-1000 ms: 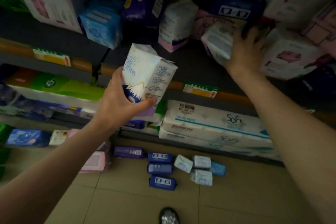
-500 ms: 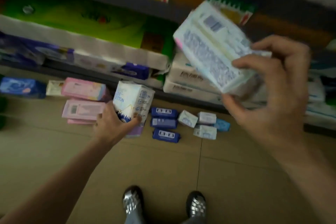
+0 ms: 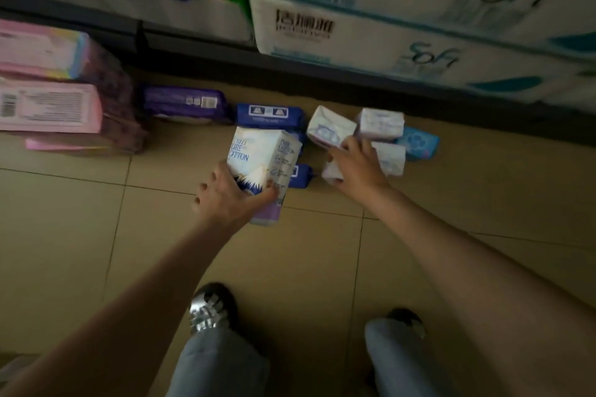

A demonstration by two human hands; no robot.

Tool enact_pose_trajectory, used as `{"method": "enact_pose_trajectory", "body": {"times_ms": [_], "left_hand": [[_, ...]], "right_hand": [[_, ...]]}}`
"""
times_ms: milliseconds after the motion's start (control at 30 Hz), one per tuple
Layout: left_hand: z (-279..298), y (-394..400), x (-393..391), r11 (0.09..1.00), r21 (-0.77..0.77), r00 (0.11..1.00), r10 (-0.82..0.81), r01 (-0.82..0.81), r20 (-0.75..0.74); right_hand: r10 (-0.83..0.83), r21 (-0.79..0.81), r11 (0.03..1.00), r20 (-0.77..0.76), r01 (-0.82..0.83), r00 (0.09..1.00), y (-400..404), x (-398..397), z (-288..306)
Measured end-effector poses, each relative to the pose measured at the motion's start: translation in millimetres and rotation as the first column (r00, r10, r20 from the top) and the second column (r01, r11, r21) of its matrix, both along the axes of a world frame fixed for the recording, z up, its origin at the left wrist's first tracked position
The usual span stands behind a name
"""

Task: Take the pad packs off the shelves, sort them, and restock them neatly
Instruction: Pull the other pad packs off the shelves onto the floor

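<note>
Dim in here, the whole scene underexposed and slightly warm. The tan floor tiles [image 3: 290, 261] catch a little soft light, with no hard shadows or glare. The shelf base [image 3: 200, 51] sinks into near black. The tissue boxes [image 3: 403, 26] along the top smear with motion blur, their print streaked. Lines bow toward the edges from the wide lens, and the corners darken.

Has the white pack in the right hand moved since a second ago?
Yes. The right hand brought the white pack down from the upper shelf to the small white packs on the floor.
</note>
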State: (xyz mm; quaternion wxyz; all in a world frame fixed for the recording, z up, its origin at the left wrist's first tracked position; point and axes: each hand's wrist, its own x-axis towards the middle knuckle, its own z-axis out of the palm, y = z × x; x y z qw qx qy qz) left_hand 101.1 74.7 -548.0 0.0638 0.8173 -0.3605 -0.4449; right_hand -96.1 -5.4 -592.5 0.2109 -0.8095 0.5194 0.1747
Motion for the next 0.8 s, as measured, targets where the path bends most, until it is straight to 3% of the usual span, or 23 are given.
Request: {"method": "enact_pose_trajectory", "body": {"times_ms": [267,433,467,533,600,633,667,733,800], "left_hand": [[-42,11,-5,0.996,-0.09,0.996,0.011,-0.003,0.089],[-52,12,-7,0.998,-0.046,0.99,-0.028,0.035,0.14],[-53,11,-9,0.998,-0.034,0.987,-0.045,0.051,0.153],[-51,9,-16,0.995,-0.009,0.979,-0.098,0.101,0.176],[-46,8,-25,0.982,0.005,0.959,-0.185,0.188,0.217],[-43,8,-30,0.966,0.003,0.934,-0.251,0.259,0.252],[-42,10,-37,0.939,-0.02,0.9,-0.322,0.342,0.294],[-45,15,-48,0.858,-0.094,0.817,-0.439,0.504,0.375],[-46,18,-64,0.796,-0.116,0.766,-0.516,0.594,0.382]], "right_hand": [[0.113,-0.119,0.988,0.122,-0.098,0.986,-14,49,-60],[0.177,-0.041,0.983,0.008,-0.177,0.984,-18,14,-80],[0.128,-0.006,0.992,0.055,-0.127,0.99,-17,10,-80],[-0.188,0.096,0.981,0.29,0.167,0.939,-15,10,-67],[-0.565,0.347,0.825,0.487,0.446,0.666,-12,14,-37],[-0.704,0.546,0.706,0.471,0.451,0.531,-8,14,-21],[-0.791,0.717,0.582,0.391,0.384,0.47,-2,11,-8],[-0.812,0.829,0.452,0.23,0.329,0.536,16,1,3],[-0.801,0.783,0.475,0.194,0.402,0.567,27,-20,-1]]}}
